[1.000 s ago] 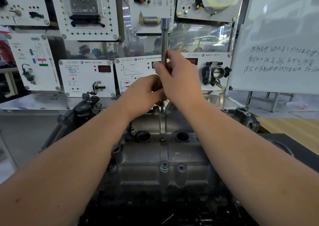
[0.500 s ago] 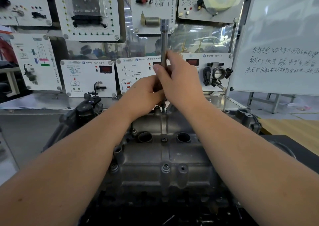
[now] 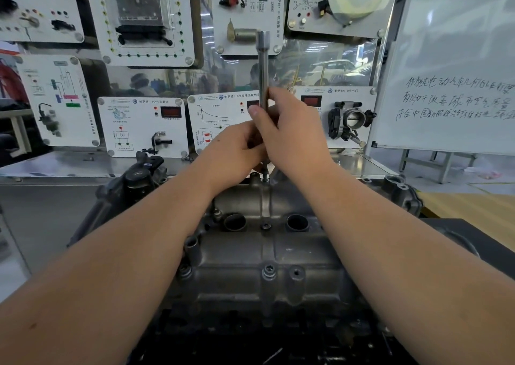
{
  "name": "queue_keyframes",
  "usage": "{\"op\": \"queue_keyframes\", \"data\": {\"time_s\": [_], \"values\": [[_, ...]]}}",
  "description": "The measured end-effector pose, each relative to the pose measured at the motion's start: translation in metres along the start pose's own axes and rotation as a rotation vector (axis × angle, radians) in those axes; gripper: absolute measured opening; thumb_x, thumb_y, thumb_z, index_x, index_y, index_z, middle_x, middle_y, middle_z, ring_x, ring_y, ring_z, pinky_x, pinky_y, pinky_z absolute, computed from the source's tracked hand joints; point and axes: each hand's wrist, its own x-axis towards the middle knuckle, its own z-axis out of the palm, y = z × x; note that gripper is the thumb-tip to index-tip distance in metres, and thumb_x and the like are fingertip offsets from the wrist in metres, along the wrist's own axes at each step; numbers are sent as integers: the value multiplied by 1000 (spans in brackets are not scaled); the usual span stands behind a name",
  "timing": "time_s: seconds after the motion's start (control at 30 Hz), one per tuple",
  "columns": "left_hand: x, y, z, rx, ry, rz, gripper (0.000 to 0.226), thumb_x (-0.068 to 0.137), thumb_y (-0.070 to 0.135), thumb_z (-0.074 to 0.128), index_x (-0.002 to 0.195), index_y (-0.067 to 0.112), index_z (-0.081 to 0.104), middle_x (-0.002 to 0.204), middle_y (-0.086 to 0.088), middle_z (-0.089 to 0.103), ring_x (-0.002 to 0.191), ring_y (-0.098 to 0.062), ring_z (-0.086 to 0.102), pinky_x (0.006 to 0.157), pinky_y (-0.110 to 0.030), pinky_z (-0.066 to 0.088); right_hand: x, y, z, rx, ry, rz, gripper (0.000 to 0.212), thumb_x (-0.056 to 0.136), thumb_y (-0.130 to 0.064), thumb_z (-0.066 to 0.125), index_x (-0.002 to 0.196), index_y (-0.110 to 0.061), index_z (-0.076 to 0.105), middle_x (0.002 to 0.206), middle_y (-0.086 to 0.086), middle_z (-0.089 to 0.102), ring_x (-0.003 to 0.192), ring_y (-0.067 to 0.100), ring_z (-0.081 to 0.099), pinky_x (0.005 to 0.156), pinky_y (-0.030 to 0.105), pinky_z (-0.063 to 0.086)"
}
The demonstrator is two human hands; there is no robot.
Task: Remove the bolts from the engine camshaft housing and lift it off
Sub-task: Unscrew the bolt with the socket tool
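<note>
The grey camshaft housing (image 3: pixel 250 256) lies on the engine in front of me. A long steel extension bar (image 3: pixel 262 66) stands upright over a bolt (image 3: pixel 264 179) at the housing's far edge. My right hand (image 3: pixel 289 130) grips the bar's shaft. My left hand (image 3: pixel 234 150) holds the bar lower down, just above the bolt; the bar's lower end is hidden by my fingers. Two more bolts sit along the centre line: a middle bolt (image 3: pixel 265 226) and a near bolt (image 3: pixel 269 270).
Training panels (image 3: pixel 142 125) with sensors hang on the wall behind the engine. A throttle body (image 3: pixel 349 119) is mounted at the right. A whiteboard (image 3: pixel 457 66) stands at the far right. A black engine part (image 3: pixel 139 178) rises at the housing's left.
The view has shifted slightly; both hands keep their hold on the bar over the far bolt.
</note>
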Motion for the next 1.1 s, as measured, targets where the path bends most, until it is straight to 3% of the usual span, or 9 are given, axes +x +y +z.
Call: {"op": "queue_keyframes", "data": {"time_s": [0.1, 0.2, 0.3, 0.4, 0.63, 0.77, 0.87, 1.0, 1.1], "values": [[0, -1, 1, -1, 8, -1, 20, 90, 28, 57, 102, 18, 68, 89, -6, 76, 86, -26, 73, 86, -53, 57, 2, 3, 1, -32, 43, -6, 19, 100, -32, 56, 98, -14, 62, 64, -10, 51, 71, 19, 55, 61, 31, 41], [1, -4, 3, -25, 6, -30, 18, 99, 24, 54, 100, 18, 70, 90, -3, 76, 89, -23, 73, 88, -54, 56, 3, 4, 1, -63, 40, 5, 20, 103, -26, 50, 85, -17, 47, 62, -10, 46, 60, 11, 46, 50, 19, 29], [1, -4, 3, 10, -8, -31, 19, 104, 24, 51, 100, 23, 69, 92, -3, 77, 92, -24, 73, 88, -54, 55, 3, 5, 0, -20, 24, 19, 8, 103, -21, 46, 102, -14, 49, 64, -6, 51, 61, 18, 51, 49, 23, 30], [2, -4, 1, 32, -12, -26, 16, 100, 18, 54, 100, 22, 70, 89, -5, 76, 87, -27, 73, 86, -55, 55, 1, 0, -1, 29, 8, 17, 32, 103, -26, 49, 130, -9, 47, 66, -7, 54, 61, 16, 52, 52, 28, 34], [1, -2, 2, -2, 9, -17, 12, 99, 19, 57, 102, 20, 68, 88, -2, 75, 89, -24, 72, 83, -45, 56, 2, 0, -1, -7, -12, 23, 14, 105, -30, 47, 103, -15, 45, 82, 5, 64, 79, 27, 62, 58, 33, 44], [0, -1, 3, -1, 2, -32, 25, 106, 26, 46, 97, 19, 68, 90, -4, 76, 91, -22, 72, 84, -45, 56, 2, -3, -1, 54, -61, 57, 34, 106, -23, 40, 135, -4, 41, 103, 11, 72, 95, 29, 67, 81, 45, 54], [0, -2, 3, 51, 9, -18, 24, 105, 22, 46, 92, 26, 66, 89, -2, 76, 90, -22, 73, 72, -41, 56, 1, -3, -1, 66, -68, 53, 42, 105, -24, 42, 144, -7, 36, 92, 7, 70, 82, 22, 66, 71, 38, 52], [0, -1, 2, 36, 10, -8, 21, 101, 19, 52, 93, 33, 65, 87, 1, 76, 84, -16, 73, 75, -39, 56, 0, -1, -2, 30, -15, 21, 28, 101, -34, 54, 122, -14, 55, 84, 1, 67, 78, 20, 62, 64, 32, 46], [2, -3, 2, 11, 22, -19, 11, 99, 17, 57, 102, 17, 67, 89, -4, 76, 81, -20, 74, 79, -45, 58, 0, -1, -1, -10, 10, 21, 17, 103, -31, 52, 106, -16, 59, 77, -5, 61, 76, 18, 57, 59, 30, 38]]}}
